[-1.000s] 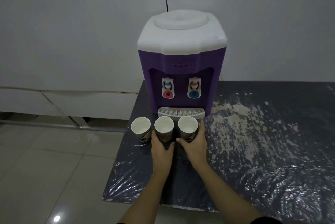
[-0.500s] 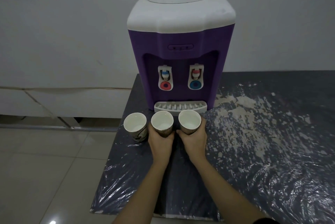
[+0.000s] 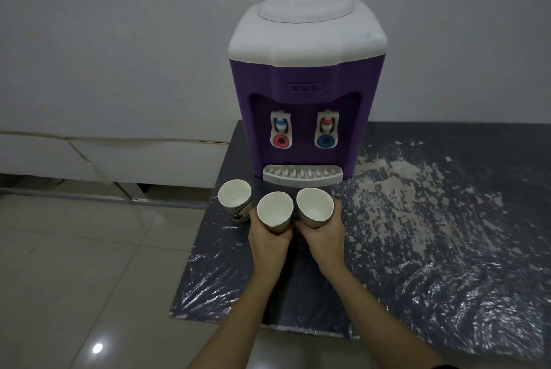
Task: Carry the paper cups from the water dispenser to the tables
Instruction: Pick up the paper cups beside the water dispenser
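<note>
A purple water dispenser (image 3: 307,94) with a white top stands on a dark table (image 3: 432,234) wrapped in plastic film. Three white-lined paper cups sit in front of its drip tray (image 3: 301,174). My left hand (image 3: 268,242) is wrapped around the middle cup (image 3: 275,210), which tilts slightly toward me. The right cup (image 3: 314,204) is held by my right hand (image 3: 325,234) and also leans toward me. The left cup (image 3: 234,196) stands alone near the table's left edge, touched by neither hand.
The table's left edge runs just beside the left cup, with a tiled floor (image 3: 74,264) below. A grey wall is behind the dispenser. White scuffed patches (image 3: 411,189) mark the table to the right.
Both hands have closed fully on the middle and right cups and drawn them a little toward me, tilting them. The view has moved closer to the dispenser.
</note>
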